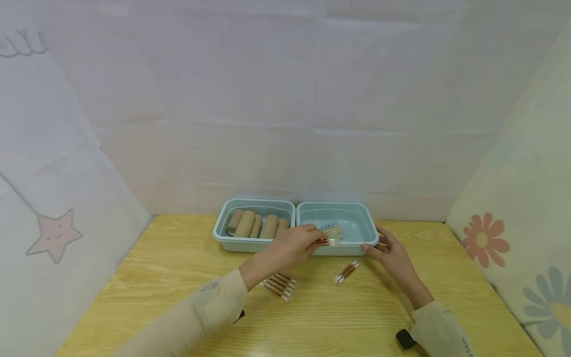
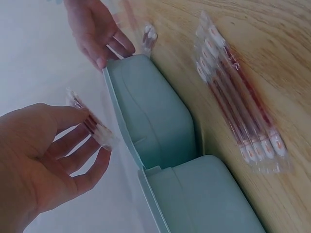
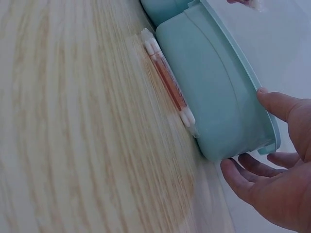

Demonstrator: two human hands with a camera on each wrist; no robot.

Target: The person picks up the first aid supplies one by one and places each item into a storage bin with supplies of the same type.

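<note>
Left grip (image 1: 292, 245) pinches a swab packet (image 2: 92, 121) above the near side of the right tray (image 1: 343, 250); right grip (image 1: 394, 258) holds that tray's near-right corner. We'd flag: fingertip-only pinch could drop the packet; uneven thumb pressure could tip the tray.

Softly lit, dimmer in both wrist views, a bit fuzzy, with shiny spots on clear swab wrappers (image 2: 240, 99).

At the back of the surface (image 1: 178, 277), the left tray (image 1: 236, 245) stands beside the right tray (image 1: 345, 251). Tubes (image 1: 245, 225) lie in the left tray, packets (image 1: 332, 231) in the right. In front, a swab bundle (image 1: 280, 287) lies left of a swab pair (image 1: 346, 272).
</note>
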